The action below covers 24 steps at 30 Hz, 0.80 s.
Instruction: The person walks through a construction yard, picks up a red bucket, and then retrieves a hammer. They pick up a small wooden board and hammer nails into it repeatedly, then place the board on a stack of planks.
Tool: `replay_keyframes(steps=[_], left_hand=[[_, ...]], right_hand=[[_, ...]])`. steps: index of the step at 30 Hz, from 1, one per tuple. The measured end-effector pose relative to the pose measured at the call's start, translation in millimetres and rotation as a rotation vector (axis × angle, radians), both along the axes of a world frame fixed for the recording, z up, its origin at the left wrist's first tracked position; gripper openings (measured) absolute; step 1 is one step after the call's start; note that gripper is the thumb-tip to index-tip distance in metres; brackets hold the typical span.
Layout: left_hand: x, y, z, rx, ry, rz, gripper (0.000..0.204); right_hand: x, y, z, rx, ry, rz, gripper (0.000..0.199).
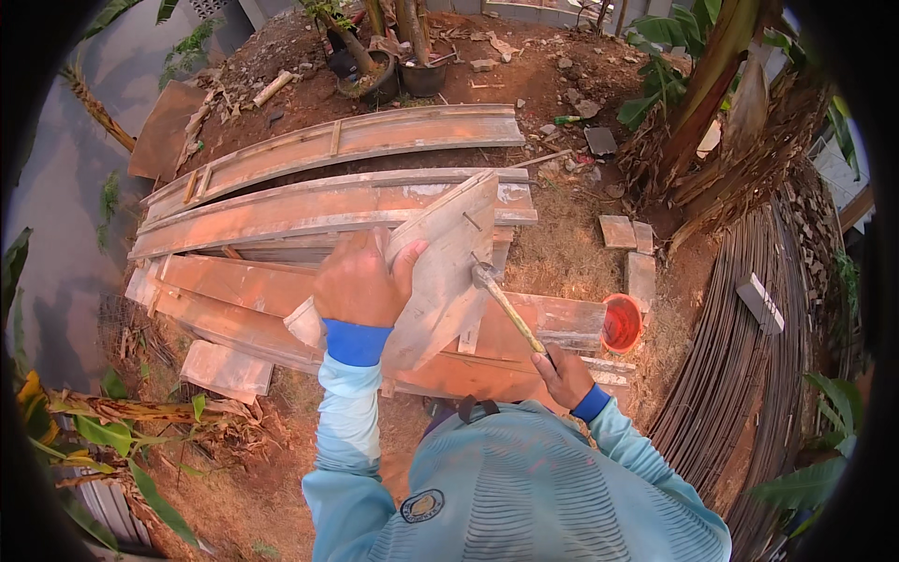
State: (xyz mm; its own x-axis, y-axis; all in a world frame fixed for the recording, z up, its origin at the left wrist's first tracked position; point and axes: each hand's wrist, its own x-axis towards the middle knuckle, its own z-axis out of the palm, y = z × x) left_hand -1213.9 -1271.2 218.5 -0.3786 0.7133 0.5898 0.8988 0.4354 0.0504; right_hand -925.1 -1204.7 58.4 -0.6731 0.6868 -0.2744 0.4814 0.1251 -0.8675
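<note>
In front of me a worn wooden board is held up at a slant. My left hand is closed round its left edge, thumb on the near face. My right hand grips the lower end of the handle of a hammer. The hammer's metal head touches or lies very close to the board's face near its right edge. A nail sticks out of the board a little above the hammer head. Behind the board its lower left end is partly hidden by my hand.
Long wooden formwork panels lie on the ground beyond and below the board. A red bucket stands to the right, near several flat tiles. Bundled steel rods and a pale block lie farther right. Potted plants stand at the back.
</note>
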Motion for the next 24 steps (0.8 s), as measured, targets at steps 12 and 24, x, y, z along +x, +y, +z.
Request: replay_keyframes(steps=[12, 24], left_hand=[[-1, -16, -7, 0.100, 0.055, -0.148, 0.039], [32, 8, -9, 0.013, 0.086, 0.038, 0.040]], right_hand=[[23, 4, 15, 0.228, -0.111, 0.052, 0.035], [13, 11, -50, 0.189, 0.061, -0.392, 0.021]])
